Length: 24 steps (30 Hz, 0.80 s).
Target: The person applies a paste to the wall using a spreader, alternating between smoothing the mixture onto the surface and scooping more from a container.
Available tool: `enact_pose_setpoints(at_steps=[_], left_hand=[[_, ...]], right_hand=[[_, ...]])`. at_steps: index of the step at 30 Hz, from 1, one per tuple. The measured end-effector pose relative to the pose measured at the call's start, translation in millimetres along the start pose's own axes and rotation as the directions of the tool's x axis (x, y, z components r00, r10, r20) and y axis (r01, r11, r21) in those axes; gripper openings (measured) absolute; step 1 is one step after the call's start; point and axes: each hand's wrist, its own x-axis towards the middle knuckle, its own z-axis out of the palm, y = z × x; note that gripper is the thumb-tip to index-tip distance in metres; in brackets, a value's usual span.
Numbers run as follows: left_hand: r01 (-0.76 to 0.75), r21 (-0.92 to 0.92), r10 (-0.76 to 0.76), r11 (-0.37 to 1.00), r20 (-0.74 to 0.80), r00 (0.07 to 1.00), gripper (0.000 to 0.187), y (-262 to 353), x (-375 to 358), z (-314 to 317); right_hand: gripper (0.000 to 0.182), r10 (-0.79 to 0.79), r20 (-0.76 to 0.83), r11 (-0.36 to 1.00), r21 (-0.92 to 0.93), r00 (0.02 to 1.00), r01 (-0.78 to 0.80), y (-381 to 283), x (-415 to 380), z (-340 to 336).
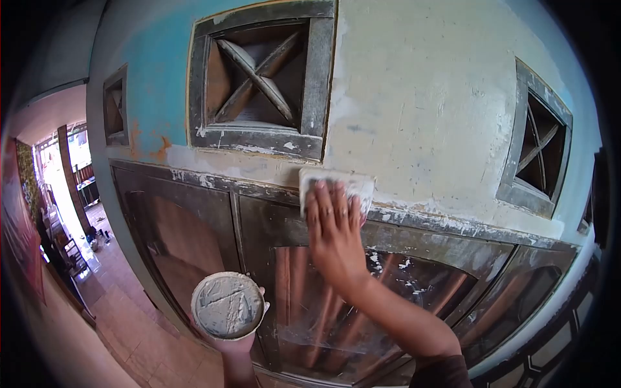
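My right hand (pixel 336 226) presses a flat, putty-smeared rectangular scraper (pixel 359 183) against the wall, just above the top rail of the dark window frame (pixel 420 223). Its fingers lie over the scraper's face, tips pointing up. Lower left, my left hand (pixel 238 344) holds up a round tub (pixel 228 305) of grey-white putty from beneath; a scored line crosses the putty. Fingers show at the tub's right rim. Around the scraper the wall (pixel 414 110) carries a cream skim coat, with turquoise paint (pixel 158 97) further left.
A square wooden vent with crossed bars (pixel 262 77) sits above the scraper, and smaller vents (pixel 535 149) (pixel 116 107) flank it. Putty flecks mark the glass panes (pixel 381 297) below. At left, a tiled floor (pixel 139 336) runs toward a bright doorway (pixel 58 181).
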Motion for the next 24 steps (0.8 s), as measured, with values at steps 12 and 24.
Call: enact_pose_setpoints(at_steps=[12, 24], left_hand=[[0.060, 0.017, -0.061, 0.998, 0.095, 0.994, 0.089, -3, 4, 18], [0.104, 0.056, -0.108, 0.993, 0.072, 0.992, 0.084, 1, 1, 28]], right_hand=[[0.061, -0.005, -0.048, 1.000, -0.021, 0.999, 0.004, 17, -10, -19], [0.059, -0.104, -0.018, 0.994, -0.047, 0.994, 0.103, 27, -25, -11]])
